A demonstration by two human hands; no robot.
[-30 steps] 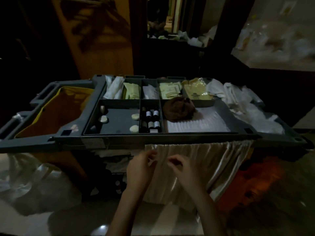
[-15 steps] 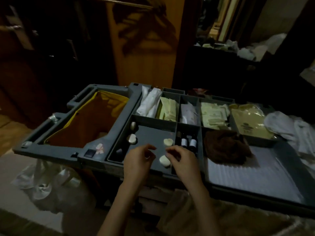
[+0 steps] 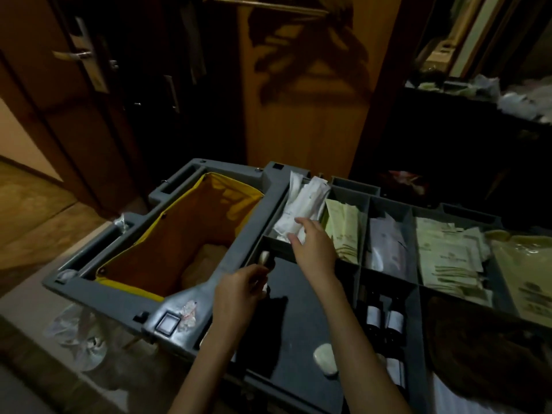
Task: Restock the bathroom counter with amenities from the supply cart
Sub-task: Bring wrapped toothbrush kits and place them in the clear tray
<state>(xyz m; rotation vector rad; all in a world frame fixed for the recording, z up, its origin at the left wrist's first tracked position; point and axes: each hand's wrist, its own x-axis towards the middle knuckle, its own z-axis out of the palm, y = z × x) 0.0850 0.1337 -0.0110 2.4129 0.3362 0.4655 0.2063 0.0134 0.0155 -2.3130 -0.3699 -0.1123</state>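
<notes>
Print on the pale green sachets (image 3: 343, 231) and the labels on the dark bottles (image 3: 385, 319) is too blurred to read. The white packets (image 3: 301, 198) stand in the supply cart's (image 3: 209, 174) rear compartment, beside the yellow-lined bag (image 3: 185, 234). The right hand (image 3: 313, 249) is half open, fingertips on those packets; whether it pinches one cannot be told. The left hand (image 3: 239, 291) is curled, pinching a small pale item (image 3: 264, 287) over the flat tray (image 3: 286, 324). A round soap (image 3: 325, 360) lies there.

Dim, grainy — wide-angle edge warp
</notes>
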